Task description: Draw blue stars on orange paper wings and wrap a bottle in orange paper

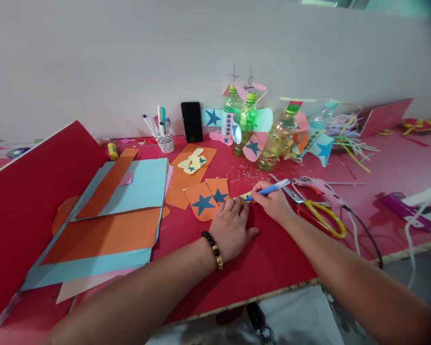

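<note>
My right hand (273,201) grips a blue pen (271,189) with its tip down on a small yellow paper piece (246,196) on the red table. My left hand (232,227), with a black bead bracelet on the wrist, lies flat with its fingertips pressing on that yellow piece. Just left of it lie two orange paper shapes with blue stars (206,199). Most of the yellow piece is hidden under my fingers.
Yellow-handled scissors (321,215) and a pink glue gun (318,186) lie right of my hand. Stacked orange, blue and pink sheets (111,215) sit at left, beside a tilted red board (28,191). At the back stand decorated bottles (251,124), a marker cup (164,139) and a phone (191,121).
</note>
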Demonstrator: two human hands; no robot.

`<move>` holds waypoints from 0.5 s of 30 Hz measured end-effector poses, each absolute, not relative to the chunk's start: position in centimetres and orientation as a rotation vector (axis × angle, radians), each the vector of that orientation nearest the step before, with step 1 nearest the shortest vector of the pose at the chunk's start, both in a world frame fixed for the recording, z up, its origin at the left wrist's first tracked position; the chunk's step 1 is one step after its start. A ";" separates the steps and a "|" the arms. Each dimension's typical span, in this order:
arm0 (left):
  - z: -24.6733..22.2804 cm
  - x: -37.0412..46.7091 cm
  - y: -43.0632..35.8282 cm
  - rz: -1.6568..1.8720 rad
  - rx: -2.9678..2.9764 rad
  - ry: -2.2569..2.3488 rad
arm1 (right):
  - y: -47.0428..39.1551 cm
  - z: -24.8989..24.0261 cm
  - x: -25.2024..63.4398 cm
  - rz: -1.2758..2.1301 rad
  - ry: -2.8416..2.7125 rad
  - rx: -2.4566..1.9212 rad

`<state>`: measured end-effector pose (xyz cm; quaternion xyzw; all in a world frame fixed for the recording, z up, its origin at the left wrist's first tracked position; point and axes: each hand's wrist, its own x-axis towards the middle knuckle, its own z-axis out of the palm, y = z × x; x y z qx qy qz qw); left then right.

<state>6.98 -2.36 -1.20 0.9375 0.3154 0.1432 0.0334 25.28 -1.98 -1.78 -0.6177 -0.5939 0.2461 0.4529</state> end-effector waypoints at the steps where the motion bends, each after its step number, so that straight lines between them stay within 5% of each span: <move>1: -1.1 7.0 -2.4 0.433 2.884 0.972 | -2.0 -1.8 25.3 0.607 -1.456 -1.535; 15: -1.2 7.0 -2.4 0.421 2.888 0.960 | -1.9 -1.6 25.1 0.615 -1.444 -1.518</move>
